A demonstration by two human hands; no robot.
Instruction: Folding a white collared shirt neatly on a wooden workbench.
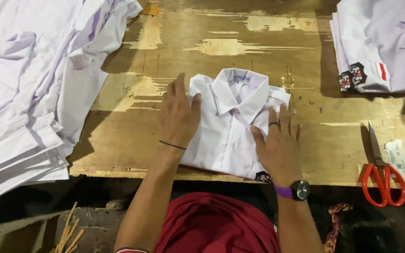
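A folded white collared shirt point(230, 126) lies on the wooden table point(221, 51), collar away from me. My left hand point(178, 115) rests flat on the shirt's left edge, fingers together, thumb on the cloth. My right hand point(278, 143) presses flat on the shirt's right lower part, fingers spread, a ring on one finger and a purple-strapped watch on the wrist. Neither hand grips anything. A small dark badge shows at the shirt's lower right corner, just below my right hand.
A big heap of unfolded white shirts point(29, 84) covers the table's left side. A stack of folded white shirts point(380, 47) with dark badges sits at the back right. Red-handled scissors point(380, 173) and a paper tag point(395, 157) lie near the right front edge.
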